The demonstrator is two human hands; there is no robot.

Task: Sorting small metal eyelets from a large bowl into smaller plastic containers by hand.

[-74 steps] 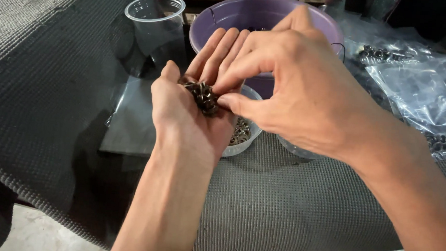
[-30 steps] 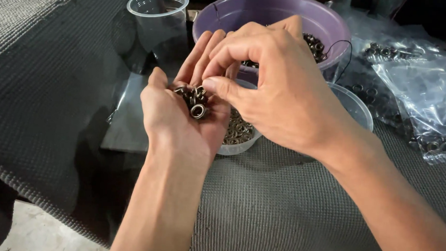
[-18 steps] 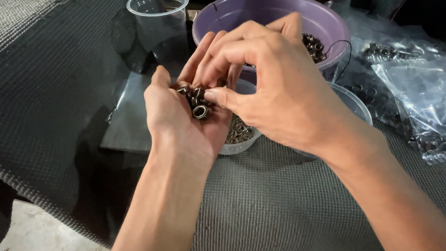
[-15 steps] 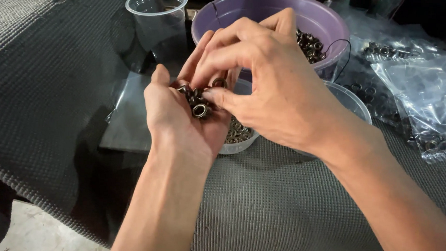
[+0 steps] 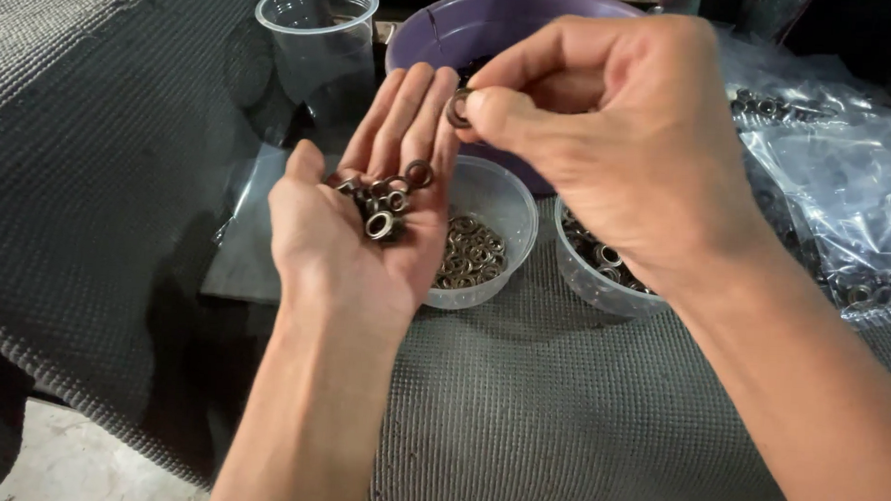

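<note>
Our left hand (image 5: 351, 226) lies palm up and spread flat, fingers pointing away from us, with a small heap of dark metal rings (image 5: 380, 200) resting in the hollow of the palm and at the base of the fingers. Our right hand (image 5: 610, 148) hovers just beyond those fingertips, thumb and forefinger pressed together on a single ring (image 5: 459, 107), which stands on edge in the pinch, its open face turned roughly toward us.

The pinched ring sits above and just past the left fingertips, close to them but apart. Straight below and slightly nearer to us stands a small clear tub (image 5: 486, 237) holding more rings; a second clear tub (image 5: 600, 267) with a few darker rings stands just beside it to the right, partly hidden under our right wrist. Of the two, the right hand is nearer to both tubs.

Behind the tubs is a purple bowl (image 5: 445, 40), largely covered by our hands. A clear plastic cup (image 5: 314, 44) stands upright to its left, and clear plastic bags (image 5: 829, 187) of parts lie to the right. Everything rests on a grey textured mat (image 5: 558, 416) covering the bench.
</note>
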